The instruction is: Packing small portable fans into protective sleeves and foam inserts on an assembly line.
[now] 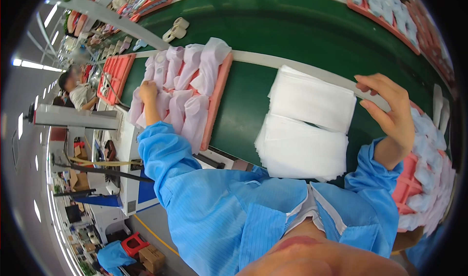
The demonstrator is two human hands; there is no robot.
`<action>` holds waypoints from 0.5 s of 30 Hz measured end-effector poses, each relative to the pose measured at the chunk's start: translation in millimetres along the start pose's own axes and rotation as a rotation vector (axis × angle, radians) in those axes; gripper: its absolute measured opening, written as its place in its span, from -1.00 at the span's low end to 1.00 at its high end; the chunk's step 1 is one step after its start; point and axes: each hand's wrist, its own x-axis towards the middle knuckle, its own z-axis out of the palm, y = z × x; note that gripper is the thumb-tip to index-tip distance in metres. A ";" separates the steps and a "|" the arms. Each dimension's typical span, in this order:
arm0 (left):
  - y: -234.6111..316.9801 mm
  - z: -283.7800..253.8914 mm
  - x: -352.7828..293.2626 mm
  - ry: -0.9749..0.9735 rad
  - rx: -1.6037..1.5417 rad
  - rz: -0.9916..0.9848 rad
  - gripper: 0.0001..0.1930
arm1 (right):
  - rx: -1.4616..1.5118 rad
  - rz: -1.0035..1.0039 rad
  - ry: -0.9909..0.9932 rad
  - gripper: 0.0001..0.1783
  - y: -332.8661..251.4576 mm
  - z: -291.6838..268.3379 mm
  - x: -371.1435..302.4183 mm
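My left hand (148, 92) reaches over the left end of a pink tray (217, 100). Its fingers are curled closed among lilac items in thin, translucent wrapping (187, 113); what they hold, if anything, is hidden. These wrapped items lie in two rows across the tray. Raised above the right side of the bench, my right hand (392, 108) is bent at the fingers, with the thumb apart and nothing visible in it. Between my hands lie two overlapping stacks of thin white sheets or bags (312, 98), the nearer stack (304, 149) slightly fanned at its edges.
Green work surface (243, 110) lies under the stacks, and a pale rail borders a green belt (292, 22) beyond. At right stands a pink tray (405, 181) with pale blue wrapped items. Cream-coloured shoe-like pieces (176, 29) rest on the belt. A person (80, 92) sits far left.
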 end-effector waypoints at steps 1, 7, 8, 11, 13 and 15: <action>2.1 -3.1 4.7 -0.070 0.033 -0.004 -0.31 | -0.013 -0.045 0.007 -0.55 2.9 0.2 -0.4; 26.5 13.4 -5.8 -0.175 0.397 0.102 -0.23 | -0.030 -0.095 0.032 -0.56 11.7 -5.1 -5.1; 14.4 12.5 -4.0 -0.117 0.320 0.125 -0.24 | -0.019 -0.140 0.038 -0.57 12.6 -5.2 -4.7; 36.5 11.1 -6.5 -0.142 0.333 0.180 -0.26 | -0.066 -0.194 0.074 -0.60 21.3 -7.7 -11.2; 49.5 4.5 -12.9 -0.162 0.353 0.171 -0.28 | -0.034 -0.222 0.107 -0.60 20.7 -11.4 -16.9; 84.3 -7.9 -27.3 -0.026 0.365 0.114 -0.31 | -0.058 -0.221 0.130 -0.60 24.1 -12.1 -20.2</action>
